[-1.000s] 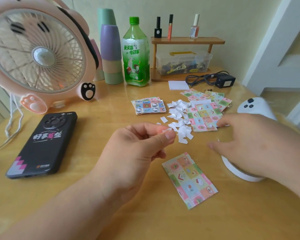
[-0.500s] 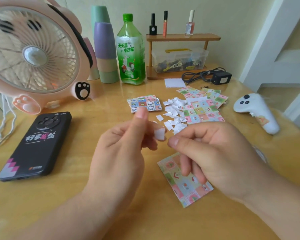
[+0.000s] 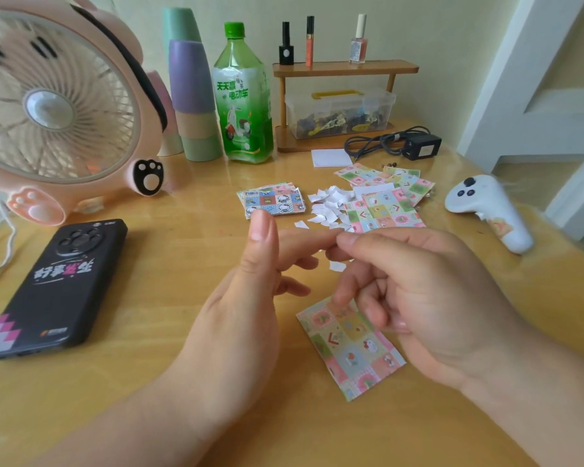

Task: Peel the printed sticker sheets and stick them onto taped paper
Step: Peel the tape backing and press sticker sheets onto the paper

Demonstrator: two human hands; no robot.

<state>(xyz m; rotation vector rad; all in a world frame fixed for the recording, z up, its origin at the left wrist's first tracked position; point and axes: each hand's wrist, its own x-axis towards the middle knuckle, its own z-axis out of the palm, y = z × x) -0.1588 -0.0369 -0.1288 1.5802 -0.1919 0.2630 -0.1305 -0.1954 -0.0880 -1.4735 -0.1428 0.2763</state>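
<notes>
My left hand (image 3: 246,298) hovers over the wooden table with its thumb lifted and its index finger stretched to the right. My right hand (image 3: 422,298) meets that fingertip and pinches there with thumb and index finger. A small white sticker piece (image 3: 336,266) peeks out just below the pinch; how it is held is mostly hidden. A pastel printed sticker sheet (image 3: 354,352) lies flat under my right hand. Farther back sit white paper scraps (image 3: 327,205), more printed sheets (image 3: 388,208) and a small stack of sheets (image 3: 273,200).
A black phone (image 3: 54,288) lies at the left, with a pink fan (image 3: 54,106) behind it. Stacked cups (image 3: 193,96), a green bottle (image 3: 243,96), a wooden shelf (image 3: 344,67), a white paper slip (image 3: 331,158) and a charger (image 3: 422,146) line the back. A white controller (image 3: 486,207) rests at the right.
My right hand came from the right side of the table to my left hand and now pinches at its index fingertip. The left thumb has lifted off the small white piece.
</notes>
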